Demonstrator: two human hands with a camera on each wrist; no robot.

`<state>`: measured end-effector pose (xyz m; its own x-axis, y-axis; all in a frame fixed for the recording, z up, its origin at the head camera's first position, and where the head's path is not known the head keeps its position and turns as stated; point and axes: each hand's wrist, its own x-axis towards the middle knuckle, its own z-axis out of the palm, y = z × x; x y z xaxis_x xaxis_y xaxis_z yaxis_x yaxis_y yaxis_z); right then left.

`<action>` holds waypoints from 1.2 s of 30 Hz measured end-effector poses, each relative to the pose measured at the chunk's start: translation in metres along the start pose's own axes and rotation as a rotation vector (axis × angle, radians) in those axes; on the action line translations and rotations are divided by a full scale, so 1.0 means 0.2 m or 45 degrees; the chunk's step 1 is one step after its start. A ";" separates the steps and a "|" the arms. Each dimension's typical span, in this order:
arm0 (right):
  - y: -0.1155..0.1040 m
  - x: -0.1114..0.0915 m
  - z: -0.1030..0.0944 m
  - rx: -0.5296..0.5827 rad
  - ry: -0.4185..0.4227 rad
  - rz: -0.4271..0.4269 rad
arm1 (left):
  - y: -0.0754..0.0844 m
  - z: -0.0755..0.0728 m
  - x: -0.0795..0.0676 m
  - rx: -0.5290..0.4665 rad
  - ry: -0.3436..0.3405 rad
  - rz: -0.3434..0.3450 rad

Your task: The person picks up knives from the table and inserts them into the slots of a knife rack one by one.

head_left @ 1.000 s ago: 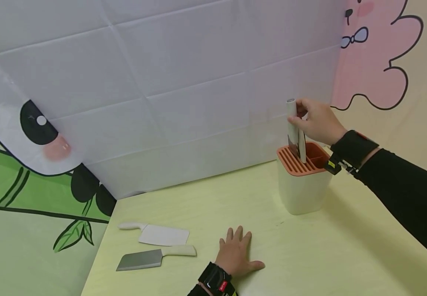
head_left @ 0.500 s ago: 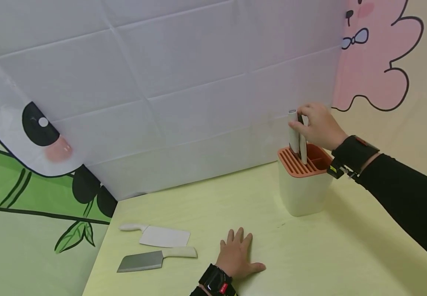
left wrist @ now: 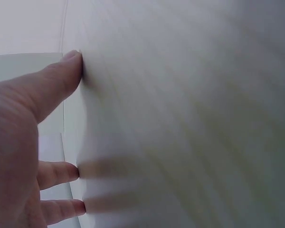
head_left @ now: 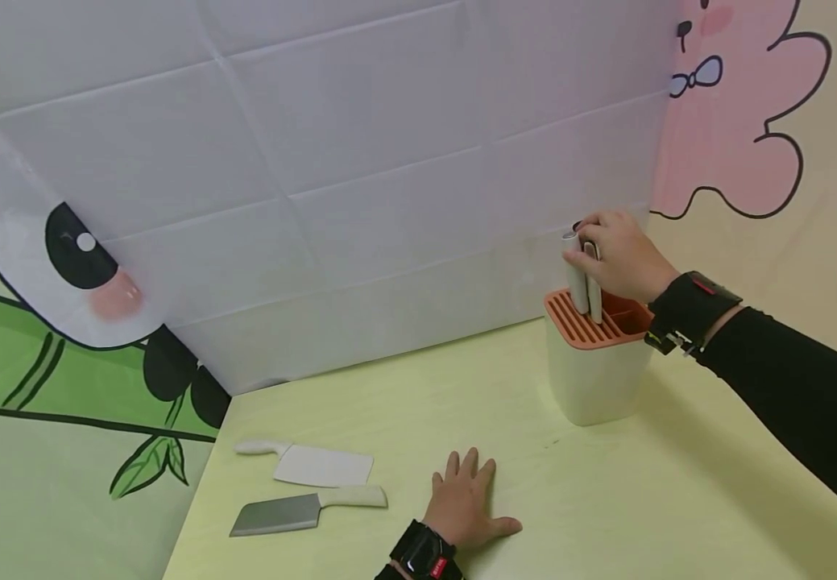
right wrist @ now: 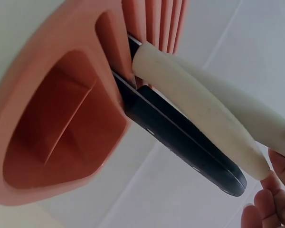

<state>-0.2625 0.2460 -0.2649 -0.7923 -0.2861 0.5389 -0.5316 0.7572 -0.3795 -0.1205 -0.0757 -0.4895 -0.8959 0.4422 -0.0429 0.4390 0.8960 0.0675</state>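
My right hand pinches the top of a knife's pale handle above the slotted lid of a white knife holder. The blade is out of sight inside the slots. Beside it stand a cream-handled knife and a black-handled knife, both in slots; in the right wrist view my fingertips are close to the cream handle's end. My left hand rests on the table with fingers spread. In the left wrist view its thumb touches the surface.
Two cleavers lie at the table's left: one with a whitish blade, the other with a grey blade. The holder's orange lid has an open divided compartment. A printed cloth backdrop stands behind the table.
My right hand has moved down with the pale-handled knife, whose blade has sunk out of sight into the holder's slots. The left hand keeps its place on the table.
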 end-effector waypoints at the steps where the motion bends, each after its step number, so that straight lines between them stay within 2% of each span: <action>1: 0.00 0.00 0.00 -0.007 -0.003 0.002 | 0.00 0.00 0.00 0.003 0.000 0.001; 10: 0.01 -0.01 0.00 -0.025 -0.027 0.014 | -0.01 0.01 0.00 0.002 0.005 0.006; 21: 0.00 -0.01 0.03 -0.042 0.031 0.062 | -0.01 -0.01 -0.01 -0.028 -0.016 -0.001; 28: 0.00 -0.03 0.03 0.035 0.015 0.135 | -0.01 -0.02 -0.02 -0.028 -0.009 0.003; 36: -0.01 -0.04 0.05 0.107 0.027 0.162 | -0.02 -0.03 -0.04 -0.035 -0.008 0.001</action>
<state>-0.2579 0.2405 -0.2753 -0.8488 -0.1780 0.4978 -0.4513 0.7344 -0.5069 -0.1160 -0.0836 -0.4835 -0.8950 0.4433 -0.0495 0.4376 0.8942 0.0946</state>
